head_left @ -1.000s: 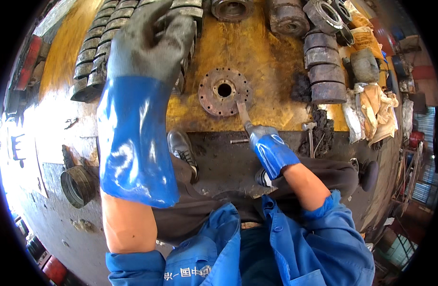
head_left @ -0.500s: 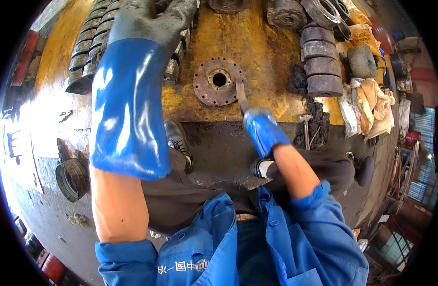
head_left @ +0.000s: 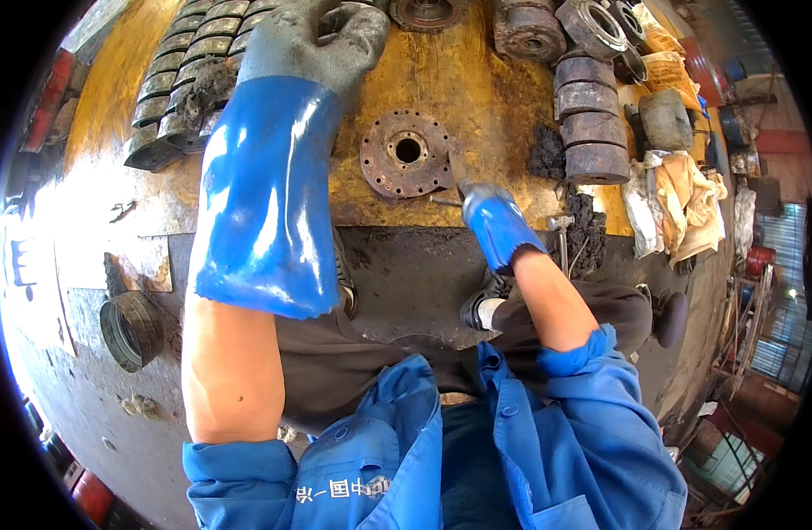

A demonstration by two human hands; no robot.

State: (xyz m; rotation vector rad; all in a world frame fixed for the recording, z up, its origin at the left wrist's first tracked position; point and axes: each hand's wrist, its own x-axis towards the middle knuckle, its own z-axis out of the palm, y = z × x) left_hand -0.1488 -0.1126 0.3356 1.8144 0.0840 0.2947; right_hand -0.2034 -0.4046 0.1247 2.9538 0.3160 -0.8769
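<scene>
My left hand (head_left: 313, 40), in a grey-palmed glove with a long blue cuff, reaches over the yellow bench at the top edge. Its thumb stands apart from the fingers, whose ends are cut off, and nothing shows in its grip. A round rusty flange (head_left: 384, 168) lies flat below and right of it, with a central hole and a ring of bolt holes. My right hand (head_left: 490, 208), in a shorter blue glove, is closed round a flat-bladed scraper (head_left: 456, 166). The blade lies by the flange's right rim. A thin rod (head_left: 445, 201) juts left from that hand.
Rows of dark metal rings (head_left: 163, 88) line the left, with a greasy clump (head_left: 207, 88) on them. Stacked cylinders (head_left: 594, 128), a hammer (head_left: 561, 234), black grease (head_left: 587, 221) and crumpled bags (head_left: 689, 208) are at right. A loose ring (head_left: 132, 331) lies on the floor.
My left hand and forearm have moved right. My right hand has shifted slightly right, drawing the scraper blade off the flange's face to its rim; the thin rod now shows.
</scene>
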